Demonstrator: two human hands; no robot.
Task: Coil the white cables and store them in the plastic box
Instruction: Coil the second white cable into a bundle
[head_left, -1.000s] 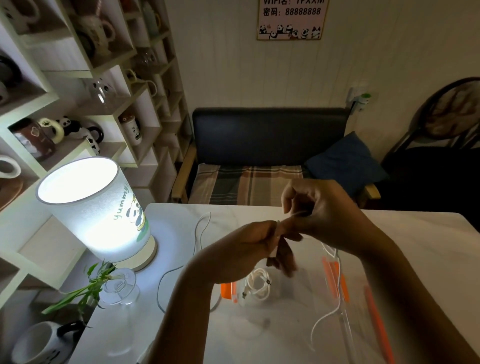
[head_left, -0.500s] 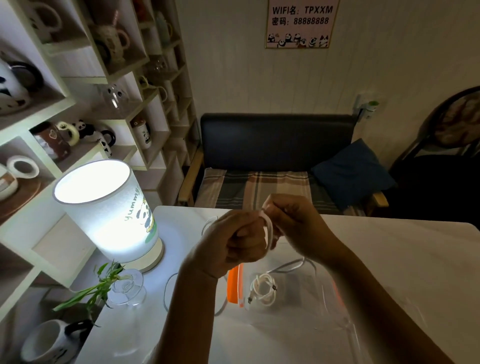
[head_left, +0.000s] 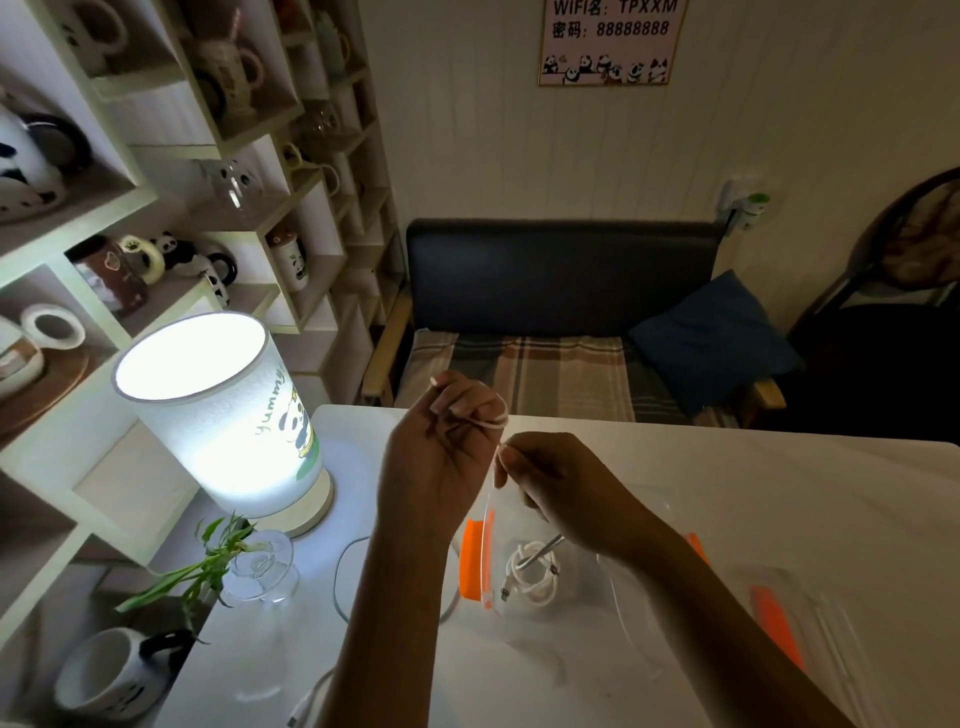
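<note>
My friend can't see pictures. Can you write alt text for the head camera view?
Two hands wind a white cable above a clear plastic box: the left hand has it looped round its fingers, the right hand pinches it. A coiled cable lies inside the box. A glowing lamp stands left.

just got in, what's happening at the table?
A person is coiling a white cable above the table. The left hand has loops of it wound round its fingers, and the right hand pinches the strand and feeds it on. Below, a clear plastic box with orange latches sits open with one coiled cable already inside. Another white cable lies loose on the table by the lit lamp.
</note>
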